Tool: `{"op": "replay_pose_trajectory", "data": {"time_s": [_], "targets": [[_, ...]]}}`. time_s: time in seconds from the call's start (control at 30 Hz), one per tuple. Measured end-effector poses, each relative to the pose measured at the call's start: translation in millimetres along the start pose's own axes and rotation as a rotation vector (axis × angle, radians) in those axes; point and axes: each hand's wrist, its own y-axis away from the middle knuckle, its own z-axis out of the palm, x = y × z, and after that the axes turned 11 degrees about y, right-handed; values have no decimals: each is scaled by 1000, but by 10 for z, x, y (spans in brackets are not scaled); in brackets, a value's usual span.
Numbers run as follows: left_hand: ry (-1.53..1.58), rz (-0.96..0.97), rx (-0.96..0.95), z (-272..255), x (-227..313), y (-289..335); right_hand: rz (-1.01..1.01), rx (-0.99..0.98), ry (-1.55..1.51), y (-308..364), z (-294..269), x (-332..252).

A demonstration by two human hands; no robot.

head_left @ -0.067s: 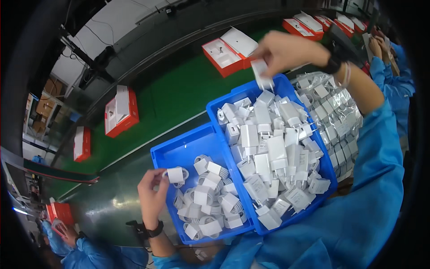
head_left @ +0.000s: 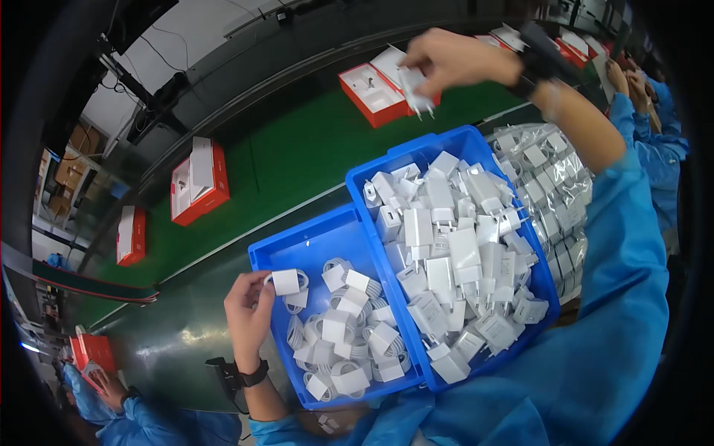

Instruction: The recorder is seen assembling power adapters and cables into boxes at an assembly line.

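Note:
Between the fingertips of my left hand point(head_left: 248, 308) is a coiled white cable point(head_left: 287, 282) with a paper band, held over the left edge of the smaller blue bin point(head_left: 297, 241). More banded cables point(head_left: 338, 325) lie heaped in that bin. My right hand point(head_left: 454, 61) grips a white charger plug point(head_left: 413, 91), its prongs pointing down, slightly blurred. It hangs in front of an open red box point(head_left: 370, 95) with a white inner tray, partly covering it. Below, the larger blue bin point(head_left: 476, 132) is full of white charger plugs point(head_left: 446, 245).
A green conveyor belt point(head_left: 282, 141) carries more open red boxes point(head_left: 199, 182). Clear plastic bags of banded cables point(head_left: 554, 201) lie right of the bins. A co-worker's hand point(head_left: 111, 388) holds something by a red box at lower left; other people work at far right.
My right hand has moved up and left with the charger plug, from above the large bin's far edge to the red box. My left hand, with the cable, has shifted slightly left.

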Motion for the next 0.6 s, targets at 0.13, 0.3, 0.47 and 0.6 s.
{"op": "replay_pose_trajectory", "data": {"time_s": [0.13,0.3,0.47,0.6], "targets": [[163,4,68,-7,-126,-138,-157,159,224,-1020,542,438],[142,22,83,70,-200,-135,-100,93,327,-1588,1175,766],[84,46,77,74,-223,-147,-30,89,336,-1724,1442,931],[47,46,71,77,-185,-146,-10,67,306,-1722,1599,1040]]}}
